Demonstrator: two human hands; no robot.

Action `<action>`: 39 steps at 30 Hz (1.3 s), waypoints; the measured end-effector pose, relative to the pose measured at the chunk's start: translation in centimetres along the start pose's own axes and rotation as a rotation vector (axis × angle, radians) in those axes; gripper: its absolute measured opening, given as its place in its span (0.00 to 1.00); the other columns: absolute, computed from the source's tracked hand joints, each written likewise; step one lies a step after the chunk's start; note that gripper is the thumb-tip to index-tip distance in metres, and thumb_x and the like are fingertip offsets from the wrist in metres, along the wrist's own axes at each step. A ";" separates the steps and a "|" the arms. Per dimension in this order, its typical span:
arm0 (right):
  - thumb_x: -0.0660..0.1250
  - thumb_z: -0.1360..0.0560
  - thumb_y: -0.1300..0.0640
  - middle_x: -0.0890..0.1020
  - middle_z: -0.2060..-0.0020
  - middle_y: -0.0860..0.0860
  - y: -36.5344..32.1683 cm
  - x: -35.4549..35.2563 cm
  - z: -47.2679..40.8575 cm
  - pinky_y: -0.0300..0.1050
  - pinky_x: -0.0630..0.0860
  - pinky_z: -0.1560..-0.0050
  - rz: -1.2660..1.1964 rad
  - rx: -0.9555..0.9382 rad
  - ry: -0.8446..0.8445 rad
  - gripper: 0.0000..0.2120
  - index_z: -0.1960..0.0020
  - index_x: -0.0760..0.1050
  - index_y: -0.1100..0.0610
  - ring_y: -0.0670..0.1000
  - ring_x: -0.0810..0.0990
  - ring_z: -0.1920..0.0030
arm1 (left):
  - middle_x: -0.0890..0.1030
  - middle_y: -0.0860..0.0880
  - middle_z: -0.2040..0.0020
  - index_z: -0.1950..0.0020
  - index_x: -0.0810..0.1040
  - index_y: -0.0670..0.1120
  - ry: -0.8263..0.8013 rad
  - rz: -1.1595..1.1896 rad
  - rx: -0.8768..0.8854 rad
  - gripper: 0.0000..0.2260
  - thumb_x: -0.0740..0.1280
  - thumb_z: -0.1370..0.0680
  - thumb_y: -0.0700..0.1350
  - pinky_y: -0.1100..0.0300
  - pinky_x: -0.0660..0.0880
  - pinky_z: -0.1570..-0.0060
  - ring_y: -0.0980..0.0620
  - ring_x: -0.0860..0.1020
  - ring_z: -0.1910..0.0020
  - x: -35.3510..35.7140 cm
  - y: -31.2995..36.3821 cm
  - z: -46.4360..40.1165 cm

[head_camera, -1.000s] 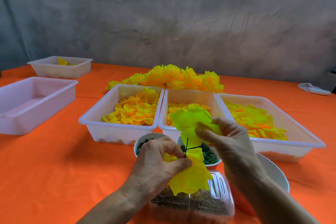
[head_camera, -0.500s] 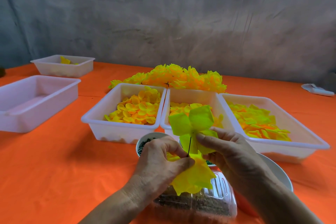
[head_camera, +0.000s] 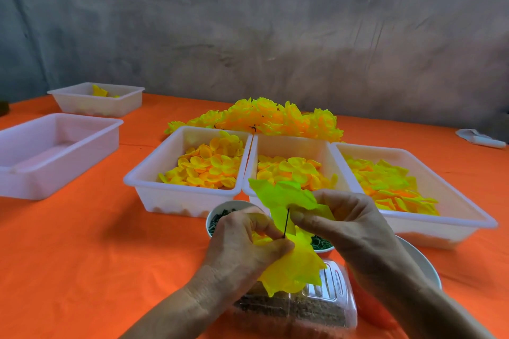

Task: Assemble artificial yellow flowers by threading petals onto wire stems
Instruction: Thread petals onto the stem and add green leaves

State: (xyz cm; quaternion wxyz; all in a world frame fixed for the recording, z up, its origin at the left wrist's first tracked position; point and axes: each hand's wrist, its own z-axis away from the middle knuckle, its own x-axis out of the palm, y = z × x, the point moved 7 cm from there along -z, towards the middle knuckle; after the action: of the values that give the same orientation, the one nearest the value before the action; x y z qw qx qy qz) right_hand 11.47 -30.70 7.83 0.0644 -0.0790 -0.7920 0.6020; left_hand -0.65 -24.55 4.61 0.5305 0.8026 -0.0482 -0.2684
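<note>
My left hand (head_camera: 245, 245) pinches a yellow petal layer (head_camera: 294, 270) at the base of a thin dark wire stem (head_camera: 286, 221). The stem stands nearly upright between my hands. My right hand (head_camera: 344, 226) grips a greener yellow petal layer (head_camera: 281, 194) threaded on the upper part of the stem, a short way above the lower layer. Both hands hover over the near table edge.
Three white trays of loose yellow petals (head_camera: 192, 192) (head_camera: 289, 146) (head_camera: 451, 217) sit ahead, with a pile of finished yellow flowers (head_camera: 270, 118) behind. Two cups of small green parts (head_camera: 220, 215) (head_camera: 322, 243), a clear plastic box (head_camera: 325, 308) and a white bowl (head_camera: 424, 264) lie beneath my hands. Two more trays (head_camera: 55, 151) (head_camera: 96, 102) stand left.
My right hand has slid the greener petal layer down the wire toward the lower layer held by my left hand. The visible stretch of stem between them is shorter.
</note>
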 end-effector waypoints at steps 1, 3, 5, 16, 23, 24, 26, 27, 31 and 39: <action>0.74 0.39 0.57 0.85 0.67 0.51 -0.3 0.1 0.1 0.36 0.75 0.68 0.024 -0.025 -0.009 0.07 0.61 0.85 0.55 0.45 0.80 0.68 | 0.79 0.52 0.64 0.69 0.79 0.53 -0.001 0.003 0.008 0.09 0.78 0.34 0.45 0.61 0.72 0.56 0.56 0.76 0.60 0.0 0.0 0.0; 0.73 0.38 0.54 0.84 0.68 0.48 -1.0 0.4 0.2 0.35 0.74 0.69 0.111 -0.080 -0.030 0.05 0.61 0.85 0.50 0.43 0.79 0.69 | 0.80 0.49 0.63 0.68 0.80 0.52 0.000 0.008 0.022 0.08 0.78 0.34 0.44 0.58 0.73 0.55 0.53 0.77 0.59 0.0 0.2 -0.1; 0.73 0.36 0.54 0.84 0.68 0.46 -1.6 0.4 0.3 0.33 0.74 0.68 0.197 -0.142 -0.032 0.05 0.60 0.85 0.48 0.40 0.79 0.69 | 0.80 0.48 0.62 0.68 0.80 0.51 0.002 0.020 0.026 0.08 0.78 0.34 0.43 0.54 0.74 0.53 0.52 0.78 0.58 0.0 0.2 -0.1; 0.74 0.31 0.65 0.82 0.62 0.45 -4.2 1.2 0.2 0.29 0.70 0.61 0.856 -0.393 -0.033 0.05 0.57 0.84 0.57 0.37 0.77 0.63 | 0.83 0.47 0.61 0.71 0.80 0.61 0.026 0.090 -0.049 0.13 0.81 0.40 0.45 0.44 0.77 0.51 0.47 0.80 0.57 -0.3 -0.2 -0.2; 0.74 0.31 0.65 0.81 0.63 0.46 -4.5 1.4 0.0 0.33 0.71 0.60 0.936 -0.430 -0.061 0.05 0.57 0.84 0.57 0.43 0.77 0.61 | 0.84 0.51 0.59 0.65 0.84 0.54 -0.078 0.049 -0.037 0.05 0.73 0.39 0.52 0.46 0.76 0.46 0.49 0.81 0.54 -0.2 -0.9 -0.7; 0.74 0.31 0.65 0.82 0.62 0.47 -4.6 1.4 0.0 0.34 0.72 0.60 0.938 -0.440 -0.069 0.05 0.56 0.84 0.57 0.43 0.78 0.61 | 0.84 0.51 0.58 0.65 0.84 0.53 -0.094 0.061 -0.035 0.06 0.73 0.39 0.51 0.45 0.75 0.45 0.49 0.81 0.53 -0.2 -0.8 -0.7; 0.73 0.31 0.64 0.83 0.61 0.48 -4.6 1.4 0.1 0.39 0.75 0.59 0.953 -0.467 -0.080 0.06 0.56 0.83 0.57 0.45 0.79 0.61 | 0.84 0.51 0.57 0.62 0.85 0.50 -0.126 0.074 -0.030 0.07 0.73 0.38 0.50 0.45 0.75 0.44 0.51 0.81 0.52 -0.3 -0.8 -0.7; 0.73 0.31 0.64 0.84 0.61 0.49 -4.6 1.4 0.1 0.42 0.76 0.58 0.961 -0.479 -0.083 0.06 0.55 0.83 0.58 0.46 0.80 0.61 | 0.84 0.51 0.57 0.61 0.85 0.49 -0.140 0.065 -0.023 0.08 0.72 0.37 0.50 0.45 0.74 0.43 0.51 0.81 0.52 -0.3 -0.7 -0.6; 0.70 0.32 0.60 0.84 0.60 0.50 -4.7 1.5 0.4 0.49 0.78 0.59 1.001 -0.551 -0.105 0.08 0.53 0.83 0.58 0.50 0.82 0.59 | 0.84 0.49 0.58 0.62 0.85 0.50 -0.144 0.070 -0.003 0.07 0.72 0.37 0.49 0.43 0.75 0.45 0.49 0.81 0.53 -0.4 -0.5 -0.4; 0.70 0.29 0.60 0.82 0.63 0.52 -4.7 2.1 0.8 0.54 0.76 0.62 1.139 -0.725 -0.131 0.04 0.56 0.81 0.59 0.57 0.80 0.61 | 0.84 0.55 0.62 0.58 0.85 0.51 -0.137 0.100 0.028 0.08 0.72 0.36 0.48 0.46 0.78 0.48 0.55 0.81 0.60 -0.3 -0.5 -0.3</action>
State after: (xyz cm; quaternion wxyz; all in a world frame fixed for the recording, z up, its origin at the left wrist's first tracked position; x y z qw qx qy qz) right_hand 9.07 -32.30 12.18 -0.3415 -0.4636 -0.7810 0.2419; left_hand -0.84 -23.97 4.42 0.5273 0.7863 -0.1283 -0.2954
